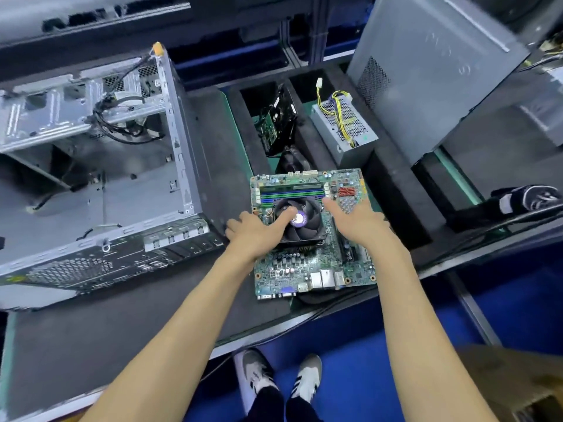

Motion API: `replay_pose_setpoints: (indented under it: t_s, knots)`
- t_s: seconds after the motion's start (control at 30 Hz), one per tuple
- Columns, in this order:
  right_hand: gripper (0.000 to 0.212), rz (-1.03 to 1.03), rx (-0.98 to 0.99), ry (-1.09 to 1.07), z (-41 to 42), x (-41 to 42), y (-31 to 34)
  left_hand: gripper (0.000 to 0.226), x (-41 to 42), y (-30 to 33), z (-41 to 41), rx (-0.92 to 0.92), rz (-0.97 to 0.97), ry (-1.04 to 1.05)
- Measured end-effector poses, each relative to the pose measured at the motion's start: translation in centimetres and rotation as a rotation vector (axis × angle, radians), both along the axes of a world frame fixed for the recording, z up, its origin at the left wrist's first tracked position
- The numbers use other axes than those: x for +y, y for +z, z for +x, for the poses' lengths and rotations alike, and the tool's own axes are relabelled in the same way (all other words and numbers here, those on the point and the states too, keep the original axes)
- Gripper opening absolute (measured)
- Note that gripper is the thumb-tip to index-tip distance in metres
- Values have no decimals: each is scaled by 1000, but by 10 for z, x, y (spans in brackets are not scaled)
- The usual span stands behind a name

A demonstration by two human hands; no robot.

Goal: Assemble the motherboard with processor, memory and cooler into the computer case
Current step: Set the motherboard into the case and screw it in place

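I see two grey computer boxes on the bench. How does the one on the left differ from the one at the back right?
The left case lies on its side with its panel off, so its bare floor, drive cage and black cables show. The right case stands tilted and closed, with only a plain panel and a small vent grid showing. The motherboard sits nearer the left case. Both are grey metal.

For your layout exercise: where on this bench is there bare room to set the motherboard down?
Bare dark mat lies near the front edge, bordered by the open case, the left forearm and the motherboard. A narrower strip runs between case and board. Behind the board it is crowded: foam slots holding a drive and power supply.
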State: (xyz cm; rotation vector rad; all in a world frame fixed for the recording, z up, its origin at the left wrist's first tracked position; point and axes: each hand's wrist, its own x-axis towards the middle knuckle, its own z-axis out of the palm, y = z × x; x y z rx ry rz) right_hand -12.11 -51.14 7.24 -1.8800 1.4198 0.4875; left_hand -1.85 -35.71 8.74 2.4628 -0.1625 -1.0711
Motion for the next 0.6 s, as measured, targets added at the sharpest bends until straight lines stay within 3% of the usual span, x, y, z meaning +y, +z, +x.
replay_pose_setpoints:
  t_s: [0.27, 0.4, 0.6]
  knots:
    - [119, -61, -67, -79, -1, -7, -15, 125, -1, -14, 16, 96, -60, 82]
    - [129, -61, -16, -62, -2, -10, -17, 140, -1, -12, 17, 148, -135, 174]
    - [119, -110, 5, 1, -5, -12, -11, 146, -1, -4, 15, 122, -187, 170]
